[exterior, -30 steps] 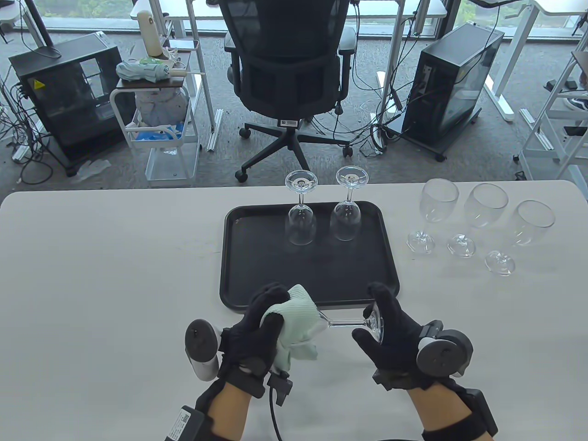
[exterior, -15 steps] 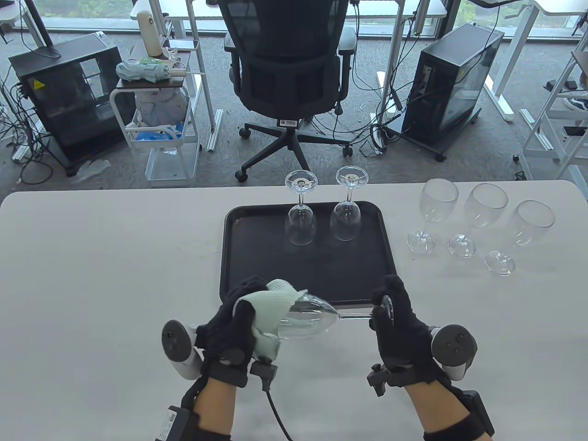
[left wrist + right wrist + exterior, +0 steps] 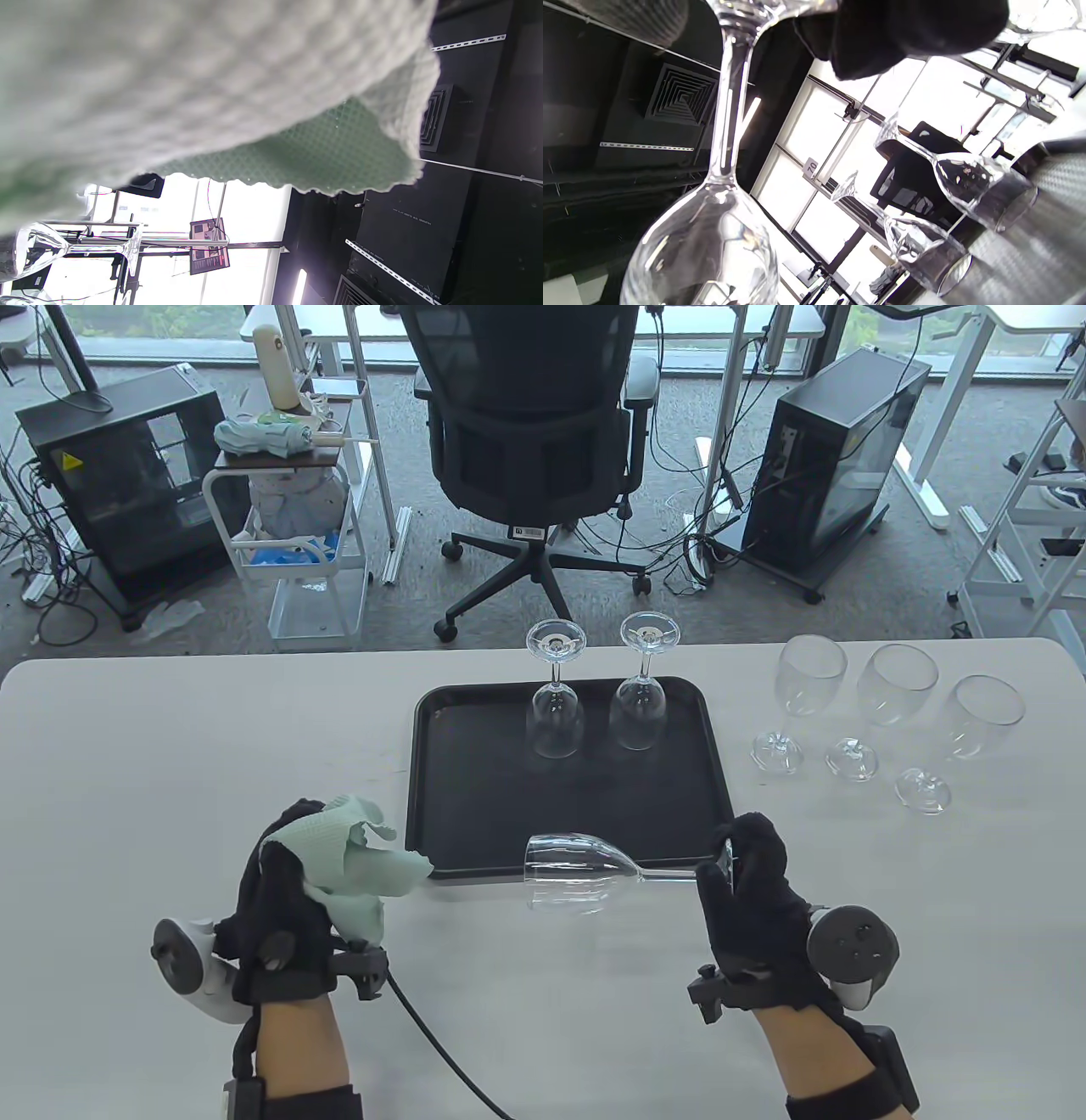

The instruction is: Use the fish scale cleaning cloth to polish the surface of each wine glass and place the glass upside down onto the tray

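**Hands apart, glass held sideways by its foot**

The left hand [image 3: 284,891] sits off to the left of the tray, fingers curled round the bunched green cloth [image 3: 352,861], which is well clear of the glass. In the left wrist view the cloth [image 3: 212,84] fills most of the frame. To its right, the wine glass [image 3: 573,872] lies on its side in the air over the tray's [image 3: 424,780] near edge, mouth facing left. The right hand [image 3: 751,899] pinches it by the foot alone; the right wrist view shows the stem [image 3: 729,97] running down from dark fingertips [image 3: 899,34] into the bowl.

Two glasses [image 3: 556,721] already stand upside down at the back of the tray; three upright ones [image 3: 891,704] wait on the table to the right.

Risks, as I judge them: a grip on the foot only gives little control, so the bowl could swing and knock the tray rim while being turned over. Set down too far back, it could clip the two standing glasses and topple them
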The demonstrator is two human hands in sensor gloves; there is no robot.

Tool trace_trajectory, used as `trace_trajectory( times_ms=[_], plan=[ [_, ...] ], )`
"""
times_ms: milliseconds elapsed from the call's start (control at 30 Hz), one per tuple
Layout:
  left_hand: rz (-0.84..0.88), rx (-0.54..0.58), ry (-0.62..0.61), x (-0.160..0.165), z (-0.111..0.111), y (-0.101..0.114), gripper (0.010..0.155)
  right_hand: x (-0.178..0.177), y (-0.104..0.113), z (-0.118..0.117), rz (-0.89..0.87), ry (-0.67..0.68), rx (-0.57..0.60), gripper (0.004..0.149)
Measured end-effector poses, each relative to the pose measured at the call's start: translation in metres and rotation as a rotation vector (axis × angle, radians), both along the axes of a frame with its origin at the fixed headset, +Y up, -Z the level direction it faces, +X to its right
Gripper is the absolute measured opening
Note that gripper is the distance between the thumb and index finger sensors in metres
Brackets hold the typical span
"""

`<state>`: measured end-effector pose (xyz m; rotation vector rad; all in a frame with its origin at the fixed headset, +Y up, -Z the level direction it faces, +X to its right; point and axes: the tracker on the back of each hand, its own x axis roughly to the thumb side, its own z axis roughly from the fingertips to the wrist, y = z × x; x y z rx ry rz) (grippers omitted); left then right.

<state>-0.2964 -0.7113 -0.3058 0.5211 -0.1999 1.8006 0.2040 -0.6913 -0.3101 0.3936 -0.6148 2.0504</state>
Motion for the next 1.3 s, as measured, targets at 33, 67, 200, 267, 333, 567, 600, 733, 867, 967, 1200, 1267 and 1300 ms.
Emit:
trace_trajectory(
  times_ms=[33, 67, 200, 267, 333, 567, 600, 733, 867, 967, 1200, 1267, 1300],
  plan=[
    [-0.008, -0.002, -0.004, 0.001, -0.001, 0.0, 0.049, -0.007, 0.009, -0.002, 0.065, -0.044, 0.035, 0.077],
    [-0.009, -0.003, -0.009, 0.003, -0.002, 0.0, 0.049, -0.019, 0.021, -0.01, 0.158, -0.09, 0.061, 0.077],
    [-0.02, -0.005, -0.015, 0.005, -0.002, 0.001, 0.049, -0.085, 0.055, -0.047, 0.378, -0.089, 0.079, 0.073],
    [-0.007, -0.002, -0.014, 0.005, -0.002, 0.0, 0.049, -0.129, 0.067, -0.071, 0.53, -0.098, 0.118, 0.072],
    [-0.002, -0.003, -0.021, 0.006, -0.002, 0.0, 0.049, -0.174, 0.071, -0.095, 0.679, -0.122, 0.131, 0.072],
    [-0.013, -0.003, -0.032, 0.003, -0.004, 0.001, 0.049, -0.263, 0.048, -0.156, 0.898, -0.204, 0.048, 0.071],
    [-0.001, -0.004, -0.04, 0.002, -0.004, 0.0, 0.049, -0.27, 0.043, -0.162, 0.917, -0.215, 0.042, 0.071],
    [0.021, 0.002, -0.042, 0.001, -0.003, 0.0, 0.049, -0.29, 0.035, -0.178, 0.966, -0.273, -0.015, 0.07],
    [0.034, 0.008, -0.041, 0.0, -0.003, 0.0, 0.049, -0.307, 0.044, -0.191, 0.982, -0.36, -0.112, 0.067],
    [0.037, 0.006, -0.042, 0.0, -0.003, 0.0, 0.049, -0.313, 0.047, -0.197, 0.999, -0.373, -0.15, 0.074],
    [0.051, 0.011, -0.07, 0.003, -0.005, 0.002, 0.049, -0.295, 0.038, -0.198, 0.977, -0.38, -0.247, 0.092],
    [0.051, 0.009, -0.076, 0.004, -0.005, 0.002, 0.049, -0.286, 0.04, -0.189, 0.929, -0.32, -0.219, 0.091],
    [0.052, 0.01, -0.081, 0.004, -0.006, 0.002, 0.049, -0.28, 0.041, -0.184, 0.887, -0.277, -0.201, 0.091]
  ],
)
